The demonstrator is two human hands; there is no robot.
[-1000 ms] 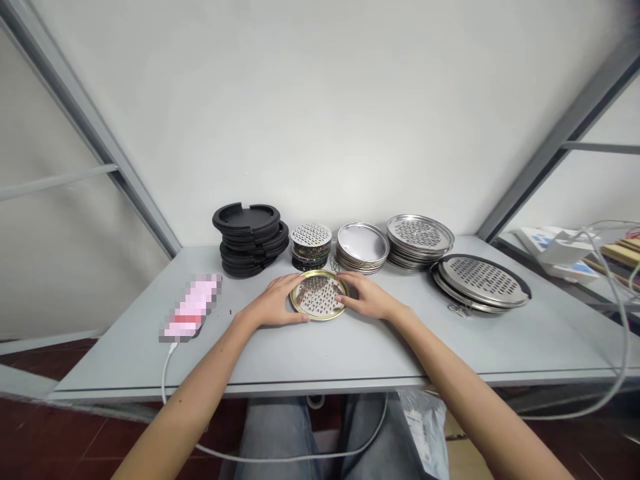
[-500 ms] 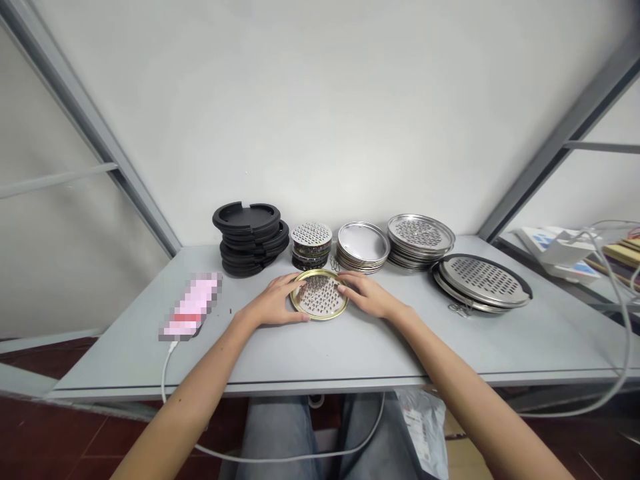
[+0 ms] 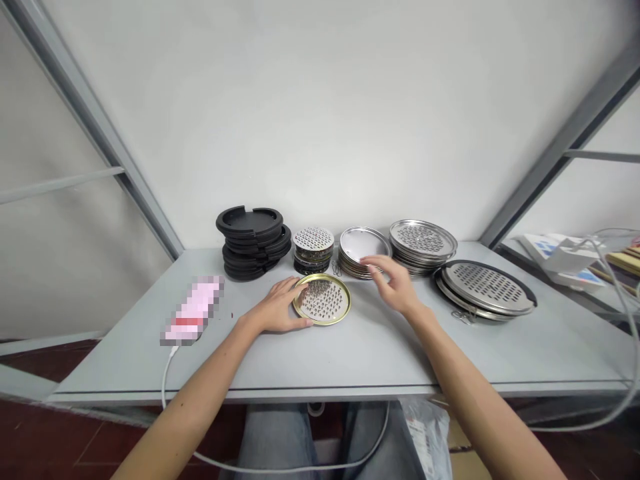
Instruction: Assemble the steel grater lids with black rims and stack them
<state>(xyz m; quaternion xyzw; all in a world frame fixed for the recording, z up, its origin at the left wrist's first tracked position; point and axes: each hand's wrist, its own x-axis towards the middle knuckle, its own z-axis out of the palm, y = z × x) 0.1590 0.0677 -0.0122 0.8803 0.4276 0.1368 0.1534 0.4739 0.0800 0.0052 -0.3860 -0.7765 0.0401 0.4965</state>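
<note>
Inspecting from my remote station, I record the left hand (image 3: pixel 277 310) with thumb and forefinger spread wide, holding the left side of a round perforated silver metal plate with a gold-coloured rim (image 3: pixel 327 303). That plate lies flat on the grey tabletop (image 3: pixel 350 353), directly right of those fingers. The right hand (image 3: pixel 395 287) is off the plate, its fingers loosely curved and apart, nothing visible in them. Just beyond its fingertips stands a stack of shiny round silver metal discs (image 3: pixel 365 245); contact cannot be confirmed (the fingers overlap its near edge in my view). Beyond the left fingertips stands a short round stack topped by a perforated silver metal disc (image 3: pixel 314 239).

Assessment: the left thumb and forefinger should bear on the smooth rim, as the perforations could scratch bare skin. I judge light, even pressure sufficient against sliding. The right fingers should meet thin metal edges gently, pads first.
</note>
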